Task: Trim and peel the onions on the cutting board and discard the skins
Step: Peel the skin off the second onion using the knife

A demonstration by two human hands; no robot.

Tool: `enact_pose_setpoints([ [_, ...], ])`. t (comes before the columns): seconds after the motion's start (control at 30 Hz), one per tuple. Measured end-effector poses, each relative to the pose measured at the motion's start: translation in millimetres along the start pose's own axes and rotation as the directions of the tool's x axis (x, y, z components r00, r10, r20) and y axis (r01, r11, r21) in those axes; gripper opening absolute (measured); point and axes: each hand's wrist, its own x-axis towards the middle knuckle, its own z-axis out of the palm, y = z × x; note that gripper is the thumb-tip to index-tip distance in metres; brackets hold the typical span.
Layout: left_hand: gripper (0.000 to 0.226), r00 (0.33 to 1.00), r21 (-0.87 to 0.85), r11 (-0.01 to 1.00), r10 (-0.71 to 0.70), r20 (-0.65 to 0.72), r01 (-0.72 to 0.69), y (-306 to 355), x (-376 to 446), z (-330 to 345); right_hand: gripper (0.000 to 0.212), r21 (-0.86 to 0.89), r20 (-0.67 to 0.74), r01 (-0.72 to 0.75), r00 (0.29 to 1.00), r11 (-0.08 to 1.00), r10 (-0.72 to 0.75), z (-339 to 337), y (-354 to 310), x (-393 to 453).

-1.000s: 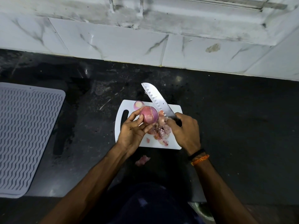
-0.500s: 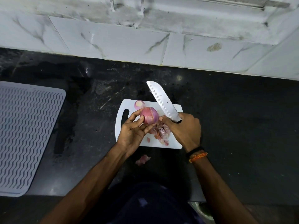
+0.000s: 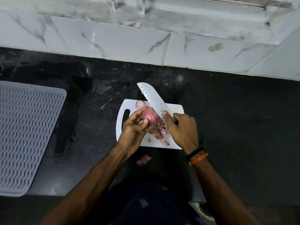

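A red onion [image 3: 150, 116] is gripped in the left hand [image 3: 134, 130] above the cutting board [image 3: 175, 109]. The knife [image 3: 152, 99] is clasped by the right hand [image 3: 181, 129], its blade laid against the onion, over loose skins [image 3: 162, 133].

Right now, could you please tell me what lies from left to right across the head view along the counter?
Grey ribbed mat → left hand holding the onion → right hand gripping the knife over the cutting board.
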Motion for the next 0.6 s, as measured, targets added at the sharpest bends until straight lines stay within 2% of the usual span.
enact_pose_setpoints([
  [0.23, 0.053, 0.999, 0.050, 0.999, 0.020, 0.030, -0.021, -1.0, -2.0, 0.0, 0.056, 0.001, 0.013, 0.046, 0.999, 0.999, -0.046, -2.3, -0.9, -3.2],
  [0.4, 0.056, 1.000, 0.055, 0.998, 0.014, -0.014, -0.013, -2.5, -2.4, 1.5, 0.058, 0.046, -0.052, 0.030, 0.998, 0.999, -0.027, -3.7, 1.4, -1.3],
  [0.6, 0.054, 1.000, 0.079, 0.997, 0.016, -0.005, -0.016, -1.4, -3.0, 2.7, 0.055, -0.009, -0.003, 0.048, 0.999, 0.999, -0.048, 1.7, 2.9, -1.8],
])
